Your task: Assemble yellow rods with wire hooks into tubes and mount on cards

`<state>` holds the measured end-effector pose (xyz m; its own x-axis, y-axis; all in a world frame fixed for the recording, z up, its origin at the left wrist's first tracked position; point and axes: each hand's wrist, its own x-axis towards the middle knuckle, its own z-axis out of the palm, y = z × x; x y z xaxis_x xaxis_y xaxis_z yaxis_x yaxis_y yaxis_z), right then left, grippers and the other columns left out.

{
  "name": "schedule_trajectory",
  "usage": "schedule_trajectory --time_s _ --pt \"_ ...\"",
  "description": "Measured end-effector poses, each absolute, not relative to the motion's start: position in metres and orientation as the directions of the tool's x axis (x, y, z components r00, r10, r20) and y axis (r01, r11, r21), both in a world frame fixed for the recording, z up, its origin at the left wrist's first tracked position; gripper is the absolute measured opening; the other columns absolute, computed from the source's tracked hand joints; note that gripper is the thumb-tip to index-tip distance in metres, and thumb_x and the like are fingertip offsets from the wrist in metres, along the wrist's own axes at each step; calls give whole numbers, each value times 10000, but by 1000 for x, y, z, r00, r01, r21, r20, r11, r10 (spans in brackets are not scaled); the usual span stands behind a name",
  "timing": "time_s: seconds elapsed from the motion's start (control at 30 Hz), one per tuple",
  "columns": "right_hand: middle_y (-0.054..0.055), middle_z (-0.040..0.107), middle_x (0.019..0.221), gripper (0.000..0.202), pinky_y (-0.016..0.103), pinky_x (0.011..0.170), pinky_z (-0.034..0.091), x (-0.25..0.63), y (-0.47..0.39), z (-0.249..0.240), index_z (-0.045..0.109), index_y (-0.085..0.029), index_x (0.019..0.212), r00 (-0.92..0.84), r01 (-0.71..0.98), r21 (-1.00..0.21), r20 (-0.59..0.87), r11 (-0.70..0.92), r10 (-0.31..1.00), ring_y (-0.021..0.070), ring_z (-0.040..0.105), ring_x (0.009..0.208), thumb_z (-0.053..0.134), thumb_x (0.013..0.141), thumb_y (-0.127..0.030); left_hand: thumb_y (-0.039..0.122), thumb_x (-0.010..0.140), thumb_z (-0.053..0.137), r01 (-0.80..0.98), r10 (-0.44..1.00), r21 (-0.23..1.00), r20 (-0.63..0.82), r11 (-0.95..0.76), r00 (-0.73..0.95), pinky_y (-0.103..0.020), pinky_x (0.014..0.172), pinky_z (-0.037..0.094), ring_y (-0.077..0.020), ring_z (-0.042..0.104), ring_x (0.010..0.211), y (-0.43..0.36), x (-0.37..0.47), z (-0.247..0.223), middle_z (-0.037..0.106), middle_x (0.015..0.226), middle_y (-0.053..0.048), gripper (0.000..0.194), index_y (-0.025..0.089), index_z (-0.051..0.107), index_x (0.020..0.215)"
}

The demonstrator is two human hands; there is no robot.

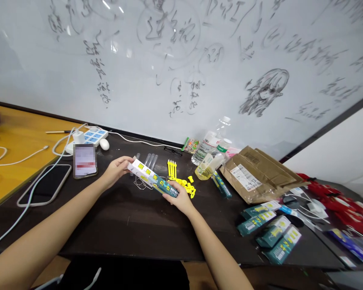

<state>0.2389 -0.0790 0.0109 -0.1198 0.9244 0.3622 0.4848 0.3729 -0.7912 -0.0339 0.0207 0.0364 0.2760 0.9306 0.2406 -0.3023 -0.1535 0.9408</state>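
Observation:
A long, narrow white and teal box (153, 178) with yellow characters is held slanted above the dark table. My left hand (118, 171) grips its upper left end, fingers closed around it. At the lower right end, my right hand (179, 197) pinches the box between thumb and fingers. Behind the box lie several clear plastic tubes (151, 161) and, to their right, several yellow rods (171, 169). Small yellow parts (187, 186) are piled just beyond my right hand. Thin wire loops (141, 183) show under the box, partly hidden by it.
Several similar boxes (282, 244) lie at the right, near a cardboard package (254, 173). Bottles (205, 149) and a teal box (222, 185) stand or lie beside it. At left are two phones (45, 185), a power strip (92, 137) and cables. A whiteboard (124, 80) rises behind.

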Motion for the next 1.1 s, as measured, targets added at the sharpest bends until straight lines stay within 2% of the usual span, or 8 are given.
schedule_trajectory --time_s 0.2,0.4,0.57,0.8,0.9,0.97,1.03,1.1 --pt "60 660 993 356 363 847 499 236 -80 13 595 -195 1014 -132 497 -775 378 391 916 222 632 903 679 686 -306 401 670 703 -255 956 954 213 -158 203 -183 535 460 -107 564 650 18 -28 38 585 766 19 346 203 567 919" --pt "54 671 954 338 339 818 498 234 -78 14 608 -184 983 -100 520 -763 393 385 914 214 635 877 676 685 -329 401 685 692 -138 926 923 370 -358 75 -241 649 496 -179 588 844 13 -25 42 654 957 -65 280 152 619 790" --pt "52 675 972 349 342 808 504 236 -77 8 610 -200 1011 -78 565 -732 412 380 908 218 640 882 664 692 -332 391 734 667 -366 971 927 160 -85 178 -264 700 520 -153 617 856 13 -19 33 627 1142 -70 262 162 584 830" --pt "51 670 1053 361 349 854 493 237 -78 10 601 -226 1086 -152 695 -566 488 444 860 222 636 951 624 732 -296 283 776 651 -524 955 834 -9 172 298 -261 802 502 -140 636 915 10 -13 27 656 1091 -50 167 195 551 876" --pt "45 660 1092 376 346 870 492 238 -79 10 590 -244 1119 -179 744 -499 492 445 852 220 628 992 614 747 -296 284 772 659 -522 965 843 16 127 261 -296 818 495 -159 643 933 6 -11 31 665 1095 -57 346 250 503 1078" --pt "39 655 1106 383 345 877 492 238 -79 10 583 -253 1133 -186 761 -474 494 442 850 217 625 1003 611 754 -298 277 757 675 -507 979 862 92 14 184 -333 827 489 -171 652 917 4 -11 34 671 1087 -55 648 320 330 1304" --pt "39 654 1106 385 345 882 490 238 -80 10 578 -253 1139 -185 764 -470 498 443 847 215 625 1002 610 758 -299 276 749 679 -484 974 872 169 -77 149 -371 843 480 -188 656 916 2 -11 38 668 1102 -65 851 347 141 1405" --pt "44 655 1101 379 342 879 491 237 -80 10 581 -248 1135 -184 758 -475 502 448 845 215 626 999 609 760 -301 297 760 656 -471 967 878 185 -83 176 -400 867 465 -221 645 953 0 -10 40 650 1139 -106 831 287 158 1425"
